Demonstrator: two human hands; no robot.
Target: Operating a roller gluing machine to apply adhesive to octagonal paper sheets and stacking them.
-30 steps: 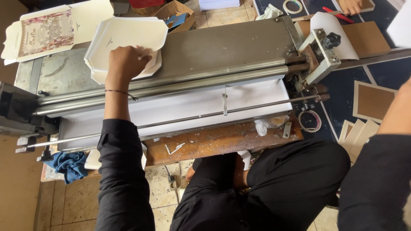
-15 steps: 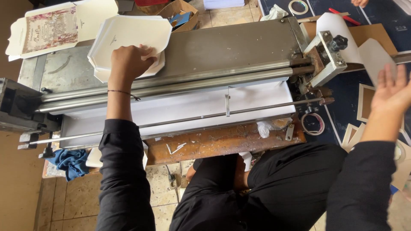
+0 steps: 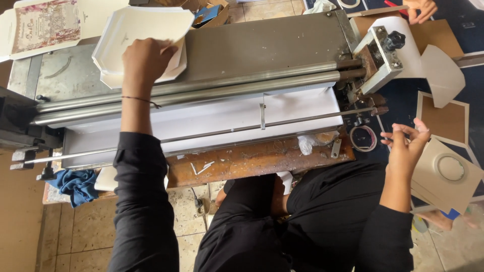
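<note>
My lap and black trousers [image 3: 302,221] fill the bottom middle of the frame, above a tiled floor [image 3: 80,231]. At lower left a blue rag [image 3: 78,184] lies bunched under the edge of the counter.

My right hand [image 3: 406,146] hangs at the right of the frame, fingers spread apart and holding nothing, just beside a tan card [image 3: 446,174] with a ring shape on it; whether the fingers touch the card I cannot tell. A small ring of tape [image 3: 362,138] lies just left of that hand on the dark mat.

Across the middle runs the worn wooden counter [image 3: 242,161], scattered with paper scraps. On it stands the roller machine [image 3: 272,45]: a white sheet [image 3: 212,118] under a thin rod, then two long steel rollers [image 3: 227,85], then the flat grey top plate. A knobbed bracket [image 3: 383,53] closes the rollers' right end.

My left arm in a black sleeve [image 3: 141,201] reaches up the left of the frame. My left hand [image 3: 143,60] is at the upper left, its grip closed on a stack of cream-white cut card sheets [image 3: 136,35] that rests on the grey plate, past the rollers.

Farther off, at the top left corner, a printed card [image 3: 45,25] with a floral picture lies flat. At the top right corner, another person's hand [image 3: 421,7] rests by brown board.
</note>
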